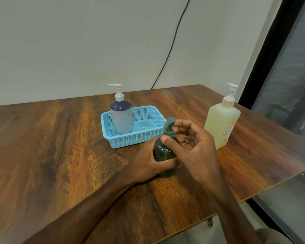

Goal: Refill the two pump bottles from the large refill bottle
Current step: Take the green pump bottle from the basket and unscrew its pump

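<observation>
Fingers of the left hand grasp the dark green pump bottle, upright on the wooden desk; the right hand hovers beside its pump head, fingers loosely curled, thumb touching the bottle's shoulder. Just behind the green bottle, a blue basket holds an upright grey pump bottle. Right of the green bottle stands the large refill bottle of yellowish liquid. Beyond, a pale wall with a black cable.

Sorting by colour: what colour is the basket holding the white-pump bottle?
Light blue basket, a perforated mesh pattern, seen in the head view.
</observation>
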A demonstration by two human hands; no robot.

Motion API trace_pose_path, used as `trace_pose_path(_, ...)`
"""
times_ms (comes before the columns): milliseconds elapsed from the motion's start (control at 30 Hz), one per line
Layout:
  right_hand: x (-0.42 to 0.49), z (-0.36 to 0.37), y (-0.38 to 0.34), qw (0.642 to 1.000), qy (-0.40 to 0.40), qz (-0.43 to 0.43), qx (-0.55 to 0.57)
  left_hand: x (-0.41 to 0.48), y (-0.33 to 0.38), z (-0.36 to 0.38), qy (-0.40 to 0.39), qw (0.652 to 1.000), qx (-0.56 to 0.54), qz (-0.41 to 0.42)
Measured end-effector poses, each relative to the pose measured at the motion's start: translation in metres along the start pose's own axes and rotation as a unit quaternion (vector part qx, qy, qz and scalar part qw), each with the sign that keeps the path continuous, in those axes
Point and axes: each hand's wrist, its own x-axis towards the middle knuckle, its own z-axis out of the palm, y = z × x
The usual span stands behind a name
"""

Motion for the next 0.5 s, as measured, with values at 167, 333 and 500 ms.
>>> trace_pose_path(167, -0.006, -0.005, -0.004, 0.996, -0.073, 0.016, 0.058, -0.001, 0.002, 0.002, 0.004, 1.0, 0.0, 0.007)
trace_pose_path(333, -0.006, 0.004, -0.006, 1.0, -0.004, 0.003, -0.009, -0.002, -0.001, 0.0, 0.006, 1.0, 0.02, -0.006)
trace_pose_path(500, -0.001, -0.002, -0.004, 1.0, -0.016, 0.006, 0.022, -0.004, 0.003, 0.002, 0.017, 1.0, 0.018, -0.005)
